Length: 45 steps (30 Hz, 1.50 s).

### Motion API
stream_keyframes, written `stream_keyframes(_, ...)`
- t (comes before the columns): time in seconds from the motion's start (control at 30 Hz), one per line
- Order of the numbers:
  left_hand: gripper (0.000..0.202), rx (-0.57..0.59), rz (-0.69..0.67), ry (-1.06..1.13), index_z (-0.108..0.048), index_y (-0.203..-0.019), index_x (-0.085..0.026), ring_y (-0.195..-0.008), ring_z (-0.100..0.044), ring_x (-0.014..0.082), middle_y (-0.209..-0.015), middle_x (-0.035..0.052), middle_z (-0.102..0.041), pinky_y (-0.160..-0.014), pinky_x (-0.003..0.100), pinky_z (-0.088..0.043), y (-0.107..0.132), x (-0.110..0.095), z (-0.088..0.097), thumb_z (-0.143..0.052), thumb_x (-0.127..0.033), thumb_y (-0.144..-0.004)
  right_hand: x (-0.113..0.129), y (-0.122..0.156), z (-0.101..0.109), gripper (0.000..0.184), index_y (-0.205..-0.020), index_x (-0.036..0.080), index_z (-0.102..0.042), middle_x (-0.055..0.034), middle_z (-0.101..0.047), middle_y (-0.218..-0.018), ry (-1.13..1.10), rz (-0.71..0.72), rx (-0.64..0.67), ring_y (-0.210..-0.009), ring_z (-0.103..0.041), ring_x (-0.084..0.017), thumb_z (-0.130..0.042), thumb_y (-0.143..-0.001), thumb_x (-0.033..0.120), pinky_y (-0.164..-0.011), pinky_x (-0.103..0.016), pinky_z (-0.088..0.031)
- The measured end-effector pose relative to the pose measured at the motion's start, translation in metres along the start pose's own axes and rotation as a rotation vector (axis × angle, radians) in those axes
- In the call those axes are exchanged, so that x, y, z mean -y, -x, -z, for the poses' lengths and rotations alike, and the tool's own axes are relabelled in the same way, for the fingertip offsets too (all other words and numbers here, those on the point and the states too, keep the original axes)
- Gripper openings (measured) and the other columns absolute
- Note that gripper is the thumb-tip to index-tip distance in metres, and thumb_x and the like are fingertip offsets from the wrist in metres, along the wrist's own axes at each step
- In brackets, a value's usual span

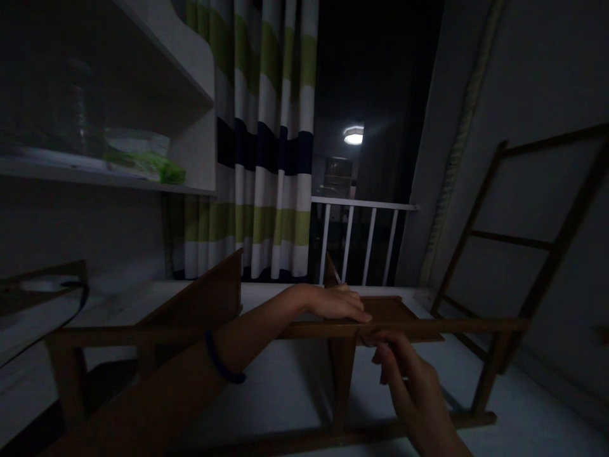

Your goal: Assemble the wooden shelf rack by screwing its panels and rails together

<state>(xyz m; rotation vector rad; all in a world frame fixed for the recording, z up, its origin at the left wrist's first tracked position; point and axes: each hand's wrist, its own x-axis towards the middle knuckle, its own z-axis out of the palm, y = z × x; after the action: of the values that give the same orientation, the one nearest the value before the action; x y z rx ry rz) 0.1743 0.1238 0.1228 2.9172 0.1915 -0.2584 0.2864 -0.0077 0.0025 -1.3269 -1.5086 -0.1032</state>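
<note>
A brown wooden frame [342, 381] with rails, uprights and upright panels stands on a white surface in front of me. My left hand [335, 301], a dark band around its wrist, lies over the top rail near the middle upright, its fingers bent over the wood and pressed together. Just below and right of it, my right hand [413, 381] is curled, with thumb and fingers drawn together close under the same rail. Whatever may be between those fingertips is too dark and small to make out. A flat brown panel [387, 309] lies behind the rail.
A slatted wooden rack [511, 240] leans against the right wall. White shelving [190, 187] overhangs at left, holding a green-and-clear plastic package [137, 155]. Striped curtains [273, 190] and a white railing [364, 204] are at the back. A dark cable [82, 298] hangs at left.
</note>
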Motion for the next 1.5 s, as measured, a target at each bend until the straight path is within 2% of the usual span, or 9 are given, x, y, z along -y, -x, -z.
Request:
stream_keyframes(0.27,0.027,0.020,0.021,0.018,-0.041,-0.071,-0.017,-0.097,-0.034,0.0169,-0.087,0.0020,-0.041,-0.097,0.032,-0.021,0.001,-0.005,0.002,-0.025,-0.034,-0.085,-0.020,0.020,-0.018,0.024,-0.101,0.020,-0.048,0.0060,-0.054,-0.049,0.146,0.128,0.123,-0.038,-0.053,-0.010,-0.029,-0.092,0.033,-0.039,-0.017,-0.038)
stream_keyframes(0.47,0.030,0.004,0.023,0.011,-0.044,-0.071,-0.017,-0.099,-0.035,0.0171,-0.088,0.0023,-0.042,-0.098,0.031,-0.019,0.001,-0.003,0.001,-0.025,-0.035,-0.086,-0.006,0.013,-0.022,0.035,-0.095,0.017,-0.052,0.0047,-0.056,-0.045,0.376,0.288,0.115,-0.034,-0.054,-0.011,-0.027,-0.092,0.041,-0.036,-0.018,-0.033)
stream_keyframes(0.63,0.032,0.008,0.012,0.009,-0.047,-0.075,-0.016,-0.101,-0.034,0.0178,-0.090,0.0030,-0.043,-0.099,0.031,-0.018,0.001,-0.002,0.001,-0.025,-0.037,-0.086,0.010,0.007,-0.019,0.039,-0.089,0.016,-0.053,0.0048,-0.057,-0.046,0.433,0.349,0.098,-0.036,-0.055,-0.011,-0.025,-0.092,0.044,-0.036,-0.020,-0.032)
stream_keyframes(0.9,0.032,0.011,0.005,-0.004,-0.049,-0.078,-0.016,-0.099,-0.035,0.0170,-0.090,0.0032,-0.043,-0.097,0.031,-0.020,0.001,-0.001,0.001,-0.025,-0.035,-0.087,0.020,0.001,-0.017,0.043,-0.084,0.018,-0.053,0.0047,-0.059,-0.047,0.431,0.332,0.138,-0.036,-0.056,-0.011,-0.023,-0.092,0.046,-0.036,-0.021,-0.031)
stream_keyframes(1.07,0.033,0.005,0.016,0.003,-0.049,-0.076,-0.015,-0.098,-0.035,0.0174,-0.090,0.0033,-0.043,-0.097,0.032,-0.021,0.001,-0.002,0.000,-0.025,-0.035,-0.086,0.023,-0.001,-0.014,0.043,-0.085,0.018,-0.056,0.0038,-0.060,-0.049,0.390,0.294,0.178,-0.038,-0.056,-0.013,-0.030,-0.088,0.052,-0.038,-0.022,-0.034)
stream_keyframes(1.17,0.034,-0.007,0.019,0.017,-0.050,-0.077,-0.016,-0.099,-0.035,0.0179,-0.090,0.0030,-0.044,-0.098,0.032,-0.021,0.001,-0.001,0.000,-0.025,-0.038,-0.085,0.028,-0.002,-0.011,0.041,-0.087,0.019,-0.058,0.0036,-0.060,-0.051,0.291,0.239,0.218,-0.040,-0.056,-0.012,-0.034,-0.087,0.052,-0.040,-0.021,-0.035)
stream_keyframes(1.33,0.034,-0.012,-0.012,0.020,-0.051,-0.078,-0.016,-0.097,-0.036,0.0174,-0.091,0.0028,-0.045,-0.097,0.032,-0.021,0.001,0.000,-0.001,-0.025,-0.037,-0.085,0.035,-0.007,-0.004,0.038,-0.098,0.020,-0.060,0.0044,-0.057,-0.049,0.050,0.071,0.301,-0.040,-0.053,-0.010,-0.040,-0.085,0.050,-0.041,-0.018,-0.036)
stream_keyframes(1.5,0.033,-0.021,-0.010,0.023,-0.047,-0.072,-0.017,-0.097,-0.035,0.0180,-0.088,0.0022,-0.044,-0.098,0.033,-0.020,-0.001,0.002,-0.002,-0.025,-0.038,-0.084,0.036,-0.012,0.000,0.037,-0.103,0.021,-0.062,0.0039,-0.054,-0.046,-0.073,-0.027,0.243,-0.038,-0.051,-0.009,-0.044,-0.084,0.047,-0.039,-0.017,-0.037)
